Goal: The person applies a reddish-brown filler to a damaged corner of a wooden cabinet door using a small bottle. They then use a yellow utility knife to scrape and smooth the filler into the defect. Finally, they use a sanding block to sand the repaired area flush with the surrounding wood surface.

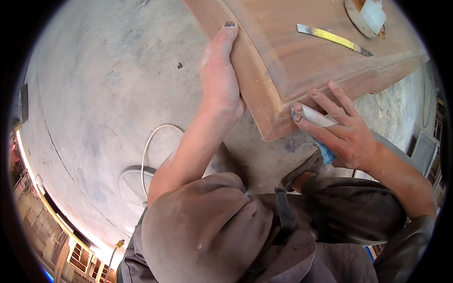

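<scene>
A brown wooden panel point(302, 61) with a moulded border slants across the upper right, its near corner pointing down toward me. My left hand point(221, 75) is closed around the panel's left edge, thumb on the side face and fingers hidden beneath. At the near right edge, just past the corner, my right hand point(342, 127) presses its fingers to the moulding. It pinches a thin folded blue sheet point(325, 153), mostly hidden under the palm; its material is unclear. Along one finger of this hand lies a white strip point(318, 116), perhaps a wrapping.
On the panel lie a flat yellow-handled blade point(332, 38) and, farther back, a pale bowl point(357, 19) with brown residue and a whitish flat piece point(373, 16). A pale cord point(146, 146) loops over the grey concrete floor point(122, 75) left of my knee. A grey frame point(424, 150) stands at right.
</scene>
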Action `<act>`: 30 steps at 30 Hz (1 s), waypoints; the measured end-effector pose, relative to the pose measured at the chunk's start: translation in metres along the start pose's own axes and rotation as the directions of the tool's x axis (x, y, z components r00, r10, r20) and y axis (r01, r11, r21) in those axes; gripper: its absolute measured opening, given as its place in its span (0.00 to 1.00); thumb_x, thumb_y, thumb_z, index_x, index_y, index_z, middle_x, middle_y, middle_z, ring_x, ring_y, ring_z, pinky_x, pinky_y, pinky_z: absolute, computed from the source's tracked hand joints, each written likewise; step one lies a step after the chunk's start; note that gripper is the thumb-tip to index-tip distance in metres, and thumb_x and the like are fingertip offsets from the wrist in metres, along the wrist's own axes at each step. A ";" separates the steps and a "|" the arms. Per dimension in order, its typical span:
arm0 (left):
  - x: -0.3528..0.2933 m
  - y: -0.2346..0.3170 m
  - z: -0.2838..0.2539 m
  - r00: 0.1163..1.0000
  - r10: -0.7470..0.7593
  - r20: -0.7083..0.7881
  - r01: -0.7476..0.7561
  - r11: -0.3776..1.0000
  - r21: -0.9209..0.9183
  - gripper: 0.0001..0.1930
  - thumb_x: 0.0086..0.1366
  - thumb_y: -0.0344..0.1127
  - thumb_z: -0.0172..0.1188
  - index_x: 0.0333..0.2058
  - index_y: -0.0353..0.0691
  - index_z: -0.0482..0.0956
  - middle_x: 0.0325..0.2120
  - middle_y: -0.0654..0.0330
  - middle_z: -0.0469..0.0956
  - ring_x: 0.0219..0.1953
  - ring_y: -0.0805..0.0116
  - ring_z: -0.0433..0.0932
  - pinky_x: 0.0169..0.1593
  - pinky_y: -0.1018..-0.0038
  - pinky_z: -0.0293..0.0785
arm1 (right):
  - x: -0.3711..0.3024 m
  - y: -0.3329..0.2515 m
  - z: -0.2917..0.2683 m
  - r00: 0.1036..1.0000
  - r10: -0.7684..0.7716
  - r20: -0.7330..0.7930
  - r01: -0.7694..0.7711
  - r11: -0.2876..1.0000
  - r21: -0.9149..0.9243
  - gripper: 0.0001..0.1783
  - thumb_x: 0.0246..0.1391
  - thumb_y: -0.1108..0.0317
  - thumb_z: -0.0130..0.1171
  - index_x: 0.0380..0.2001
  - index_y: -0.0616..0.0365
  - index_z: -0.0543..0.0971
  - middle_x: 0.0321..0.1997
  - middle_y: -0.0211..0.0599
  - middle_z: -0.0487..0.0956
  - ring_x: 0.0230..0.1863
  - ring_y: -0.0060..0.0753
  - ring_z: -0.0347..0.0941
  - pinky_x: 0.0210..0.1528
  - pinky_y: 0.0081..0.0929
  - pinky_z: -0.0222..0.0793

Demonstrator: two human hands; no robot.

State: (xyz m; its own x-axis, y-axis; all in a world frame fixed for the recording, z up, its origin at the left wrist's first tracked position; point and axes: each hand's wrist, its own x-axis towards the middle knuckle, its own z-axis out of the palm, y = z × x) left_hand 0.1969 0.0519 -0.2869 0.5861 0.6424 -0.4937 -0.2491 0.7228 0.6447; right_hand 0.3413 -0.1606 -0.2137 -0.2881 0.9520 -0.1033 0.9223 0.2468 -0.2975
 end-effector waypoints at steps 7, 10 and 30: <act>0.005 -0.006 -0.002 1.000 0.002 0.003 -0.002 1.000 -0.013 0.27 0.73 0.51 0.61 0.58 0.33 0.71 0.50 0.52 0.78 0.52 0.63 0.79 0.57 0.64 0.77 | 0.015 -0.016 0.002 0.999 0.047 -0.008 -0.046 0.993 0.111 0.42 0.44 0.60 0.71 0.66 0.56 0.75 0.72 0.37 0.76 0.79 0.56 0.60 0.80 0.72 0.48; 0.008 -0.005 -0.003 1.000 -0.006 0.005 0.007 0.999 -0.032 0.27 0.73 0.50 0.61 0.58 0.33 0.72 0.49 0.52 0.79 0.51 0.64 0.79 0.56 0.65 0.77 | 0.031 -0.015 0.009 0.997 0.021 -0.070 -0.017 0.998 0.056 0.43 0.45 0.56 0.70 0.66 0.57 0.75 0.72 0.38 0.75 0.80 0.56 0.59 0.80 0.72 0.48; 0.010 -0.009 0.001 0.999 -0.012 0.041 0.016 0.996 -0.086 0.27 0.71 0.50 0.64 0.55 0.32 0.71 0.48 0.51 0.79 0.49 0.64 0.80 0.53 0.63 0.78 | 0.052 -0.009 0.000 0.996 0.028 -0.081 -0.027 1.000 0.011 0.39 0.46 0.69 0.66 0.66 0.56 0.74 0.72 0.37 0.77 0.78 0.57 0.63 0.80 0.70 0.49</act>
State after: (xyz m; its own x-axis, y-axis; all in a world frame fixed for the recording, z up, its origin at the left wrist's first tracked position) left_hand 0.2061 0.0520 -0.2966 0.6205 0.6223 -0.4772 -0.3049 0.7521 0.5843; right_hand 0.3178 -0.1130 -0.2161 -0.2401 0.9702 -0.0342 0.9268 0.2186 -0.3053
